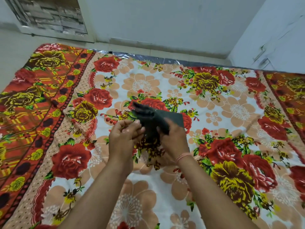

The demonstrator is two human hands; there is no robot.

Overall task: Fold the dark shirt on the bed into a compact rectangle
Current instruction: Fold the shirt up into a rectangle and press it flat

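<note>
The dark shirt (155, 119) is a small, folded-up bundle held just above the middle of the bed (231, 113). Its right part shows a flat, straight-edged corner; its left end is bunched and sticks up. My left hand (124, 135) grips the bundle's near left edge with bent fingers. On the right side, my right hand (174, 135) clamps the near edge, thumb on top. A pink thread band circles my right wrist. The underside of the bundle is hidden by both hands.
A floral bedsheet with red roses and a red-yellow border (33, 100) covers the bed. A white wall (165, 22) runs behind it, a window (52, 15) at the back left, a white cupboard (277, 38) at the right.
</note>
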